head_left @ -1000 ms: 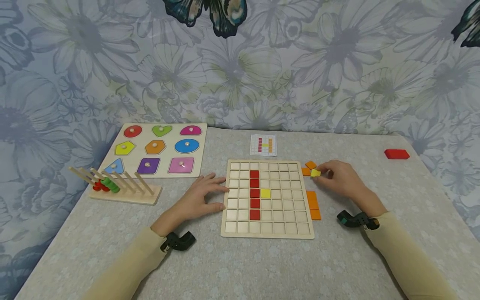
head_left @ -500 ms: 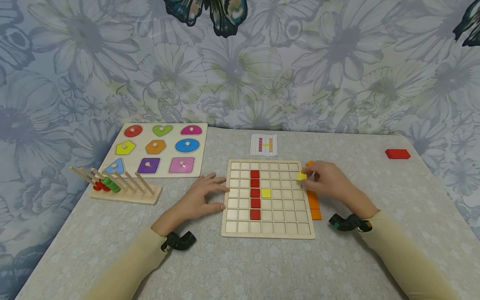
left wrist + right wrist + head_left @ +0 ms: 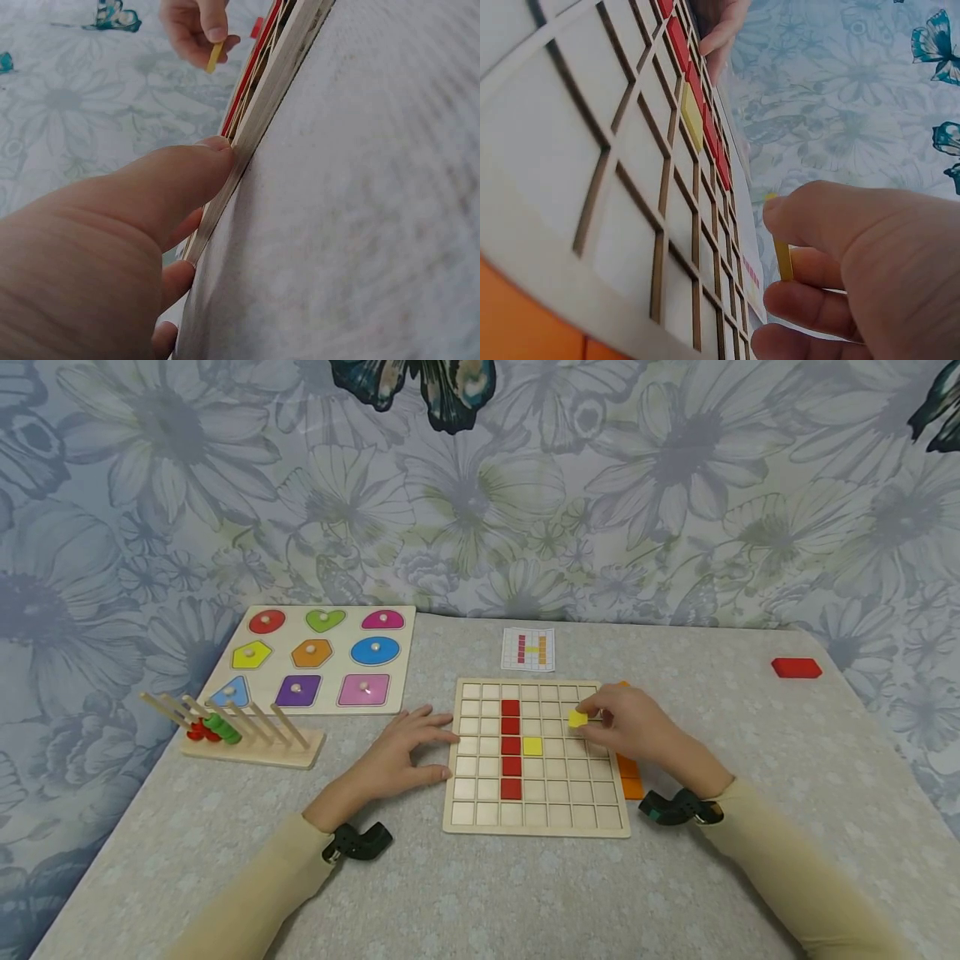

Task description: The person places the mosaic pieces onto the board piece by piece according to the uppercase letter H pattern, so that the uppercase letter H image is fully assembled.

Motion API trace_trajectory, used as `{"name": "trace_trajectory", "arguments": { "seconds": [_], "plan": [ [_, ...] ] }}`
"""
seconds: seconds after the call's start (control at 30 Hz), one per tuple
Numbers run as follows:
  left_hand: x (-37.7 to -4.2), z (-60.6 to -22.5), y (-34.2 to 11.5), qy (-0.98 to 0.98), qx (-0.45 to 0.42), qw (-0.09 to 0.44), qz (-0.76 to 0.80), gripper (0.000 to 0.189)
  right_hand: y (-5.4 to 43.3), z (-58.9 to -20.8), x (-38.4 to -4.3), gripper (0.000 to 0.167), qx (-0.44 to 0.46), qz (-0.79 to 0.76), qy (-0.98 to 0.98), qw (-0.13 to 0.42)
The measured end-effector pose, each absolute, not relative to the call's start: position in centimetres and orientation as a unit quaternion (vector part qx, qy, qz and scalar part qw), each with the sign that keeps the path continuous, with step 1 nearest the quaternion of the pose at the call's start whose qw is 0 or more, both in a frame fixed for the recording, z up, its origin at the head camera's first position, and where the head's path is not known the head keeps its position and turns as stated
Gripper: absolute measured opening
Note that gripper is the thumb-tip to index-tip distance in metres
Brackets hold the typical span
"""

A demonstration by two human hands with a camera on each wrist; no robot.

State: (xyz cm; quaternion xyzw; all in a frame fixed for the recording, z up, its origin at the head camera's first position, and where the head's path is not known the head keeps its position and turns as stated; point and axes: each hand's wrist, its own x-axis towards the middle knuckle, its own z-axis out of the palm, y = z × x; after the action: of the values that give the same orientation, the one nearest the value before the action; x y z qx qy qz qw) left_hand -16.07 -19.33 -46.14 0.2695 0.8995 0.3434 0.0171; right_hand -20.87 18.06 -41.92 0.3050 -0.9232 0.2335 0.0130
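Yellow is showing between the fingertips of the right hand [image 3: 630,727], which is pinching a small square tile [image 3: 577,718]. One thumb is pressing it from one side and fingers are backing it from the other. This tile is hanging above the right part of the wooden grid board [image 3: 525,832], and the right wrist view is showing a gap between them.

The tile is looking thin and flat, so it is probably weighing very little. It is seeming hard and stiff, not bendy, and I am not expecting it to break easily. Its faces are looking smooth, so it could be slipping or turning if the pinch is getting loose. I am guessing it is wood or plastic, but I cannot tell which. Holding it by its edges, or flat between thumb and finger near one side, is seeming best, because that is leaving the other side poking out free.

The left hand [image 3: 401,756] is gripping nothing; its fingers are spreading loosely, and its thumb and fingers are touching the board's left edge, perhaps keeping it from sliding.

On the board, five red tiles [image 3: 511,747] are standing in a column, and another yellow tile [image 3: 532,747] is sitting just right of the middle red one. Orange tiles [image 3: 630,781] are lying beside the board's right edge.
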Motion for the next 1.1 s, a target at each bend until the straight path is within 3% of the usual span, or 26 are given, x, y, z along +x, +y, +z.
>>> {"name": "trace_trajectory", "arguments": {
  "seconds": [1.1],
  "plan": [
    [-16.2,-46.1,-19.4,0.899,0.269,0.022,0.344,0.043,15.9,-41.9,-20.4,0.029,0.328,0.228,-0.917,-0.015]
  ]
}}
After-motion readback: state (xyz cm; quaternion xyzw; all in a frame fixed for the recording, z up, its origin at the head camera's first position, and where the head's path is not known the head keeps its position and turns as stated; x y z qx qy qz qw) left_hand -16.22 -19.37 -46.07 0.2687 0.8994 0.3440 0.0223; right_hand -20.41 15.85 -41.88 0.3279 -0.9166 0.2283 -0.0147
